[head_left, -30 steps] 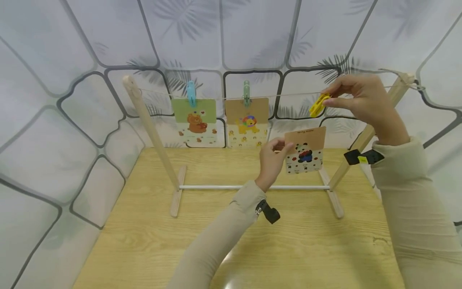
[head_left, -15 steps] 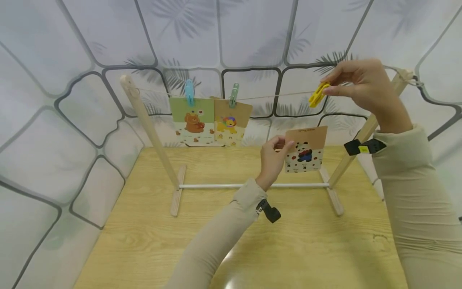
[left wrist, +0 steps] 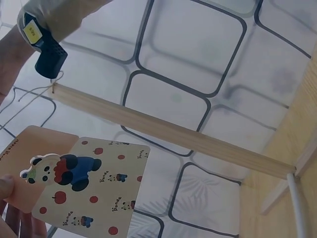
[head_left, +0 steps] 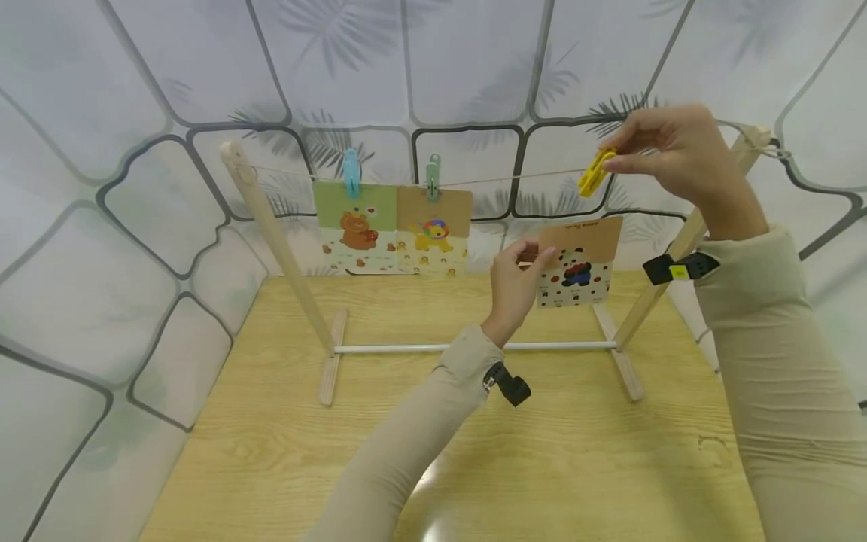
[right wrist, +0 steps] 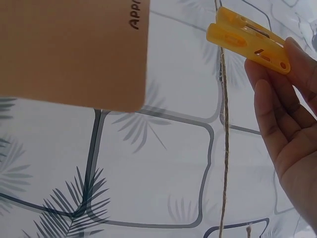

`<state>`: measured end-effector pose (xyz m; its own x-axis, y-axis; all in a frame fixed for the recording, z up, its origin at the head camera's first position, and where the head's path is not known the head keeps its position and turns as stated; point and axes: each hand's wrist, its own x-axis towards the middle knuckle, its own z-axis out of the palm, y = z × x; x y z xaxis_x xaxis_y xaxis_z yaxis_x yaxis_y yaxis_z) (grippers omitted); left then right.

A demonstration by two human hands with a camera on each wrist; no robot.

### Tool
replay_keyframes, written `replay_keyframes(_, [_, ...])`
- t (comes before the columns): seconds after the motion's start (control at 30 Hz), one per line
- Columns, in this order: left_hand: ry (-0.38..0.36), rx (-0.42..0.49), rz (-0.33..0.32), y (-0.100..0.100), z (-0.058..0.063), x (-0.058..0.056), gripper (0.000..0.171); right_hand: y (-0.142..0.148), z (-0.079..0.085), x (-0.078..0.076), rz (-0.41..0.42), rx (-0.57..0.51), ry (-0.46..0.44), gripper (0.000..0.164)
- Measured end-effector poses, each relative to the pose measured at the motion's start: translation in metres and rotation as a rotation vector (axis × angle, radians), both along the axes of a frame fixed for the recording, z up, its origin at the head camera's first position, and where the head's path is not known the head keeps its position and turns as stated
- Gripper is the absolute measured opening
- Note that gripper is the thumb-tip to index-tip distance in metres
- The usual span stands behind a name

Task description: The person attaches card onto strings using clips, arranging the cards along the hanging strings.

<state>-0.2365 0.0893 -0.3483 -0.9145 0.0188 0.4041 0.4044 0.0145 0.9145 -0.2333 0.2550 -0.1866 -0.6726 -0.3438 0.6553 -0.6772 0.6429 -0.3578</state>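
Note:
My left hand [head_left: 515, 284] pinches the left edge of a panda card [head_left: 579, 263], brown on top and cream with small prints below. The card is held below the string [head_left: 501, 181]. In my right hand [head_left: 677, 154] a yellow clothespin [head_left: 594, 173] is pinched between thumb and fingers, right at the string. The right wrist view shows the yellow clothespin [right wrist: 250, 42] overlapping the string, with the card's brown corner [right wrist: 74, 54] to its left. Two cards hang side by side on the string: a bear card [head_left: 357, 229] under a blue clothespin [head_left: 351, 173] and a lion card [head_left: 433, 233] under a green clothespin [head_left: 433, 178].
The string runs between two wooden posts, the left post [head_left: 271, 233] and the right post [head_left: 650, 301]. A white rod [head_left: 393, 348] joins their feet on the wooden table [head_left: 284, 459]. Behind stands a patterned curtain [head_left: 467, 68].
The lion card and green clothespin have slid left against the bear card, swinging and then settling. My left hand has raised the panda card slightly; my right hand has risen with the yellow clothespin.

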Motion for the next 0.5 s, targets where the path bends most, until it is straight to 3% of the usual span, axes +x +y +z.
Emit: replay_keyframes(0.5, [0.074,0.115,0.021,0.004,0.027,-0.012,0.023,0.001,0.015,-0.011,0.032,0.016,0.04,0.004])
